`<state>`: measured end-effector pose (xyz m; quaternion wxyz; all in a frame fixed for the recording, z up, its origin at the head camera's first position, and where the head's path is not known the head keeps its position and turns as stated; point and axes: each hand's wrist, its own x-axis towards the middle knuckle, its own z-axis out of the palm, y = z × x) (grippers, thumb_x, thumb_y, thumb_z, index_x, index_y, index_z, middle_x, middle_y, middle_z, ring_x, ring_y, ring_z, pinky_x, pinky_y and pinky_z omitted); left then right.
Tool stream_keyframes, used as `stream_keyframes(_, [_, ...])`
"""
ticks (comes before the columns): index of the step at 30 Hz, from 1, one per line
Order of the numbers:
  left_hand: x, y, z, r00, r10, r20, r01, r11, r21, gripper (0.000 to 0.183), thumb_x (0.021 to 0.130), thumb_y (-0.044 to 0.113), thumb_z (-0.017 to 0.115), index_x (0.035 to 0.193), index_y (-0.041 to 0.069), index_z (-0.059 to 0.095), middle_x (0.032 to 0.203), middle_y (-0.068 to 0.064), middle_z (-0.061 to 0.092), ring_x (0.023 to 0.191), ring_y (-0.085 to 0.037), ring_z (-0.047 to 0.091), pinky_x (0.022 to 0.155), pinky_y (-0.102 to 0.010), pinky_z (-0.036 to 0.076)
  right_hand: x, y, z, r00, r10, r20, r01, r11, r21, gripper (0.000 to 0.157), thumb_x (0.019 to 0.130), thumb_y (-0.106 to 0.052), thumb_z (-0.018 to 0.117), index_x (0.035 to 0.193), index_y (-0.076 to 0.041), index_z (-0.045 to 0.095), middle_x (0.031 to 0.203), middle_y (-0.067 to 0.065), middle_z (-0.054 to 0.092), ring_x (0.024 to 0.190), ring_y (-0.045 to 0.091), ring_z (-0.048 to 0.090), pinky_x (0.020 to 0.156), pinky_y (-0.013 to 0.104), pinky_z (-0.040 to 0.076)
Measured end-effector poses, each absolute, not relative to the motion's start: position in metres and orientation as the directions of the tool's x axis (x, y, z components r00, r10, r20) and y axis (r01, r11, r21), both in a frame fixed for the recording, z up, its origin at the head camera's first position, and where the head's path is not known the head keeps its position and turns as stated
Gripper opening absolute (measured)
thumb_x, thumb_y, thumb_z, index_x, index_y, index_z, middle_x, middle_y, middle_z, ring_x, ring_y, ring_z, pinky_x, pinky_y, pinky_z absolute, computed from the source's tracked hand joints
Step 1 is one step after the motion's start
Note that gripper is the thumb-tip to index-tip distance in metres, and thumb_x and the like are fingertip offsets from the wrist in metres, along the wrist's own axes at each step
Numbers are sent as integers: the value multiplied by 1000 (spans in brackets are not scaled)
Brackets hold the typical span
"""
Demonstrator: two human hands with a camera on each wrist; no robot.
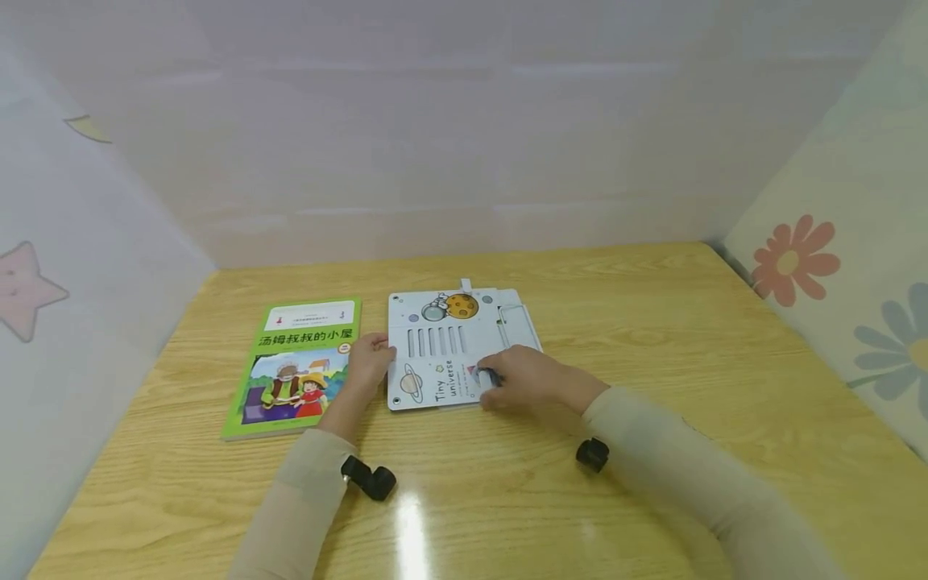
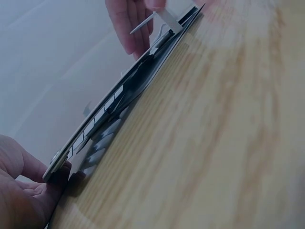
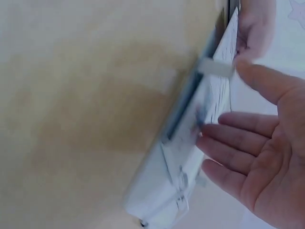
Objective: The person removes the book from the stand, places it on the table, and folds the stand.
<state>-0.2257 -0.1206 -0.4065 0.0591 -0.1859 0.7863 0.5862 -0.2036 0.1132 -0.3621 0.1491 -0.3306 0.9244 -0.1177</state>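
Observation:
A white book stand (image 1: 442,346) printed with planets and "Tiny universe" lies on the wooden table, with slots through its panel. My left hand (image 1: 371,358) holds its left edge, thumb above and fingers beneath; the left wrist view shows that edge raised at a slant, with a dark gap under the panel. At the stand's near right side is my right hand (image 3: 267,148). Its thumb tip touches the end of a white page clip (image 3: 217,68), while the other fingers reach out, spread, over the printed face. A second white clip (image 1: 466,284) sticks out at the far edge.
A green picture-covered book (image 1: 300,366) lies left of the stand, partly behind my left forearm. The wooden table (image 1: 638,322) reaches to a pale wall at the back. Printed side panels with flowers (image 1: 790,259) and a star stand left and right.

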Motion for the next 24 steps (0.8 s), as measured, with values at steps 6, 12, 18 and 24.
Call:
stream_keyframes(6, [-226, -120, -406, -922, -224, -316, -365, 229, 902, 38, 84, 1, 48, 121, -5, 42, 117, -18, 47, 109, -25, 44, 88, -31, 39, -228, 115, -348, -728, -637, -253, -561, 766, -313, 51, 80, -35, 60, 117, -1, 52, 114, 9, 54, 104, 21, 48, 88, 33, 38])
stream_keyframes(12, [-225, -120, -406, -932, -224, -286, -332, 206, 921, 37, 83, -2, 48, 119, -8, 43, 111, -21, 50, 102, -28, 48, 85, -31, 42, -264, 120, -342, -768, -579, -273, -499, 809, -311, 56, 81, -34, 58, 123, 1, 45, 123, 14, 46, 115, 28, 37, 95, 39, 29])
stream_keyframes(18, [-224, -120, -407, -933, -229, -276, -323, 205, 924, 36, 83, -2, 48, 118, -7, 44, 108, -21, 52, 97, -27, 50, 83, -31, 43, -285, 121, -340, -801, -544, -249, -444, 820, -362, 59, 82, -29, 58, 125, 6, 39, 126, 19, 40, 117, 32, 34, 96, 41, 28])
stream_keyframes(24, [-225, -119, -407, -933, -232, -274, -322, 202, 925, 36, 82, -2, 48, 118, -8, 44, 109, -20, 52, 99, -26, 50, 83, -30, 43, -299, 113, -342, -853, -457, -250, -352, 860, -370, 63, 80, -29, 60, 128, 5, 35, 128, 19, 38, 117, 32, 32, 96, 42, 28])
